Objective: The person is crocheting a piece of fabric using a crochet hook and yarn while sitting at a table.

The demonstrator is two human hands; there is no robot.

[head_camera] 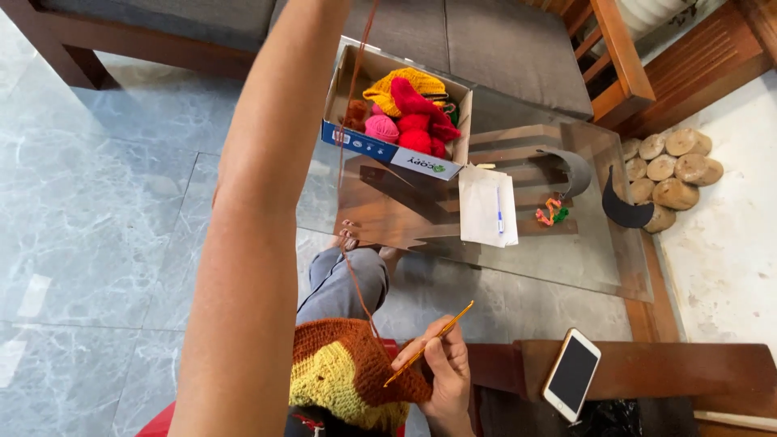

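Looking down from the head camera: right hand (445,372) low in frame, fingers pinched around an orange crochet hook (429,343) that slants up to the right. Same hand presses against the edge of a crocheted piece (348,372), brown at top, yellow below, resting on the lap. Thin brown yarn strand (356,202) runs from the brown edge straight up and out of the top of frame. Left arm (259,218) raised high alongside the strand; the left hand itself is beyond the top edge, so its grip cannot be told.

Grey-trousered knee (344,283) just above the crocheted piece. Beyond it, glass-topped table (583,251) with wood frame. On the glass: open cardboard box (392,158) holding red, pink and yellow yarn; white paper with a blue pen (486,206) just right of the box; small orange-and-green yarn scrap (552,212) near the paper. White phone (571,374), screen dark, lies on a wooden surface right of the hook hand. Pile of round stones (672,170) at far right. Grey marble floor (89,202) at left.
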